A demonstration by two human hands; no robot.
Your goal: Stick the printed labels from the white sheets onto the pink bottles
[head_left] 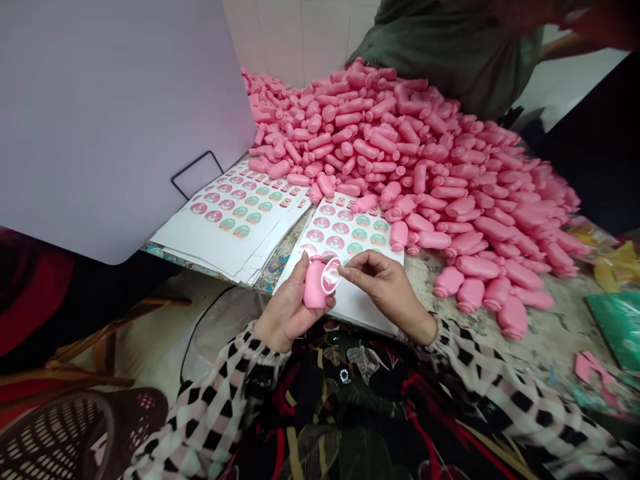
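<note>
A small pink plastic bottle (315,287) rests in my left hand (290,308), whose fingers wrap round it. Between the thumb and forefinger of my right hand (381,283) is the edge of an oval pink-and-white sticker (331,275). This sticker stands at the bottle's right side; whether it touches the surface I cannot tell. Under both hands lies a sheet of stickers (320,236) with pink and green ovals in rows. More sticker sheets (223,223) are stacked to the left.
A big heap of pink bottles (380,143) covers the table's back and right. A large pale panel (115,120) blocks the left side. Another person (450,53) is beyond the heap. A brown plastic basket (55,433) stands low at left; a green packet (617,327) lies far right.
</note>
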